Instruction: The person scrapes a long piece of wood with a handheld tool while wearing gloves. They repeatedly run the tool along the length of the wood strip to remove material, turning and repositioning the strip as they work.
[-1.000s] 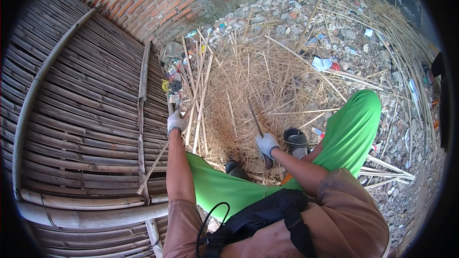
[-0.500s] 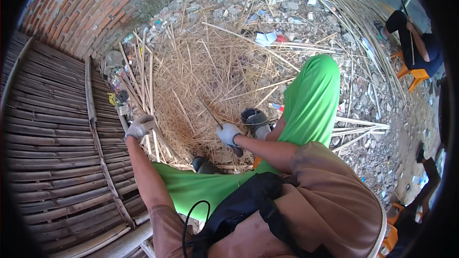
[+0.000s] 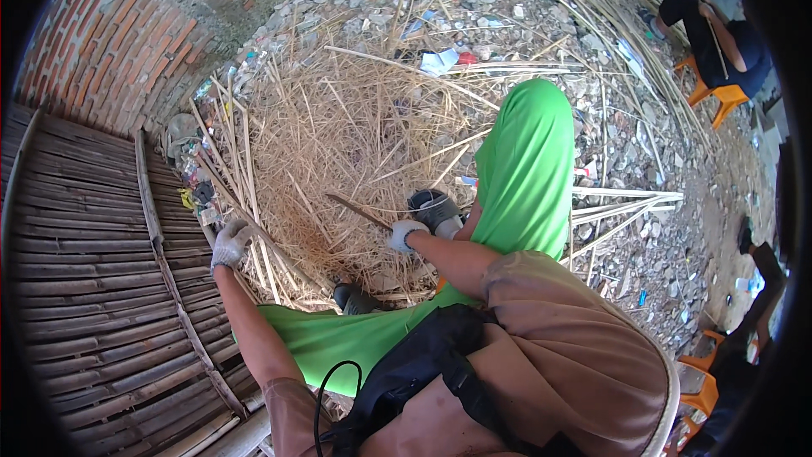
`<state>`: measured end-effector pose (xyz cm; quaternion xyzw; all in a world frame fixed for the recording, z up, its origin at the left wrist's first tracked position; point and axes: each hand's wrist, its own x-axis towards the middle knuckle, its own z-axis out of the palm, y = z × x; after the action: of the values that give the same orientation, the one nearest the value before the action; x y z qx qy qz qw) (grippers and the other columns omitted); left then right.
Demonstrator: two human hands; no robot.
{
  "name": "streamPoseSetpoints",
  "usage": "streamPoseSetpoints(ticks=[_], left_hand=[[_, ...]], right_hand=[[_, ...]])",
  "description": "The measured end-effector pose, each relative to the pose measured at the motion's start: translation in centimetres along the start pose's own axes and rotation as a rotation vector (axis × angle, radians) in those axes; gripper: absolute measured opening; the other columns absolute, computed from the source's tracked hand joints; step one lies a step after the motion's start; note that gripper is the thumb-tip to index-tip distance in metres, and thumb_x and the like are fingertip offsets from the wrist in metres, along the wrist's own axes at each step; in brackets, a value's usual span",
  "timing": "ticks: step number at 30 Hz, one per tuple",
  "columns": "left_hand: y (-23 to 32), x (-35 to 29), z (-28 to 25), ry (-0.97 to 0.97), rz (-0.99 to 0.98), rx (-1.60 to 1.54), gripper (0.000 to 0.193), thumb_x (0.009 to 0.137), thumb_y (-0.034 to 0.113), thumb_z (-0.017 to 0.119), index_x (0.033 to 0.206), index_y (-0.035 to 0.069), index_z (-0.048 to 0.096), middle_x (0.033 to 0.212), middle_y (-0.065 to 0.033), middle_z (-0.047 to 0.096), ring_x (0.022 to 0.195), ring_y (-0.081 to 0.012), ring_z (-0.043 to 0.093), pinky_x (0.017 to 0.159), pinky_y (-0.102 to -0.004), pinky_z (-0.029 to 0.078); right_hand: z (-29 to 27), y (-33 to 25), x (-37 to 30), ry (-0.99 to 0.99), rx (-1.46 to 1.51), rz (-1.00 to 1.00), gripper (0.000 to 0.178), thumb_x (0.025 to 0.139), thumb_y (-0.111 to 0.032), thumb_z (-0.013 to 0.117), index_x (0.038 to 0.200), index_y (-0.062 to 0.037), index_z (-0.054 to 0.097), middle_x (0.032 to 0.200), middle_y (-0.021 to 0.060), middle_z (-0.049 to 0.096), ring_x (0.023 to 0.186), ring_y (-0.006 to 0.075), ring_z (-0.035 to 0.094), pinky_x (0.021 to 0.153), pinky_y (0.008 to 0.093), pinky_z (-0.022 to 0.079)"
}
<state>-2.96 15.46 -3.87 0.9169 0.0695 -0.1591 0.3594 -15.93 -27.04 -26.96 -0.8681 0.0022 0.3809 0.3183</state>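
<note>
My right hand (image 3: 408,235), in a pale work glove, is closed round the handle of a machete (image 3: 359,210). Its long dark blade points away and to the left, over the straw-like shavings. At the left, my gloved left hand (image 3: 230,244) has its fingers bent at a brownish bamboo pole (image 3: 269,241), which slants down over the heap's left edge. The fingers look closed on it, though their undersides are hidden. Several pale split bamboo strips (image 3: 249,161) lie just beyond that hand.
A bamboo-slat panel (image 3: 93,288) fills the left, below a brick wall (image 3: 118,42). Shavings (image 3: 338,135) cover the ground ahead, with rubble (image 3: 482,8) and long strips (image 3: 626,195) beyond. At the right, a person in dark clothes (image 3: 744,42) sits on an orange stool (image 3: 727,101).
The machete's blade now points farther left and shows more of its flat. My left hand has shifted slightly down and its fingers have bent in. The whole view has swung a little.
</note>
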Motion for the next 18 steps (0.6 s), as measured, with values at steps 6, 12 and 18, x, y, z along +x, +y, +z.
streamPoseSetpoints(ticks=[6,12,18], left_hand=[[-1.0,-0.1,0.1,-0.003,-0.05,-0.008,0.037,0.096,0.024,0.075,0.124,0.001,0.071,0.1,-0.0073,0.074,0.08,-0.0178,0.07,0.071,-0.0324,0.057],[-2.5,1.0,-0.6,0.023,0.01,0.055,0.048,0.1,0.039,0.075,0.129,0.002,0.068,0.105,-0.0098,0.074,0.084,-0.0203,0.073,0.07,-0.0327,0.058],[14.1,-4.0,14.4,-0.522,-0.209,-1.063,0.077,0.102,0.062,0.062,0.148,0.001,0.053,0.126,-0.0193,0.07,0.109,-0.033,0.071,0.093,-0.0396,0.06]], right_hand=[[-2.7,-4.3,-3.3,0.043,0.09,-0.027,0.051,0.091,-0.035,0.062,0.128,-0.003,0.074,0.123,0.0223,0.076,0.111,0.0368,0.075,0.094,0.0475,0.058],[-9.8,-14.0,-7.9,0.164,0.335,-0.364,0.053,0.085,-0.038,0.067,0.104,0.0116,0.07,0.085,0.0288,0.074,0.079,0.0394,0.074,0.072,0.0467,0.058],[-12.3,-14.8,-14.6,0.218,0.484,-0.516,0.077,0.089,-0.048,0.07,0.135,0.0117,0.053,0.097,0.0277,0.075,0.094,0.0355,0.075,0.083,0.0465,0.059]])
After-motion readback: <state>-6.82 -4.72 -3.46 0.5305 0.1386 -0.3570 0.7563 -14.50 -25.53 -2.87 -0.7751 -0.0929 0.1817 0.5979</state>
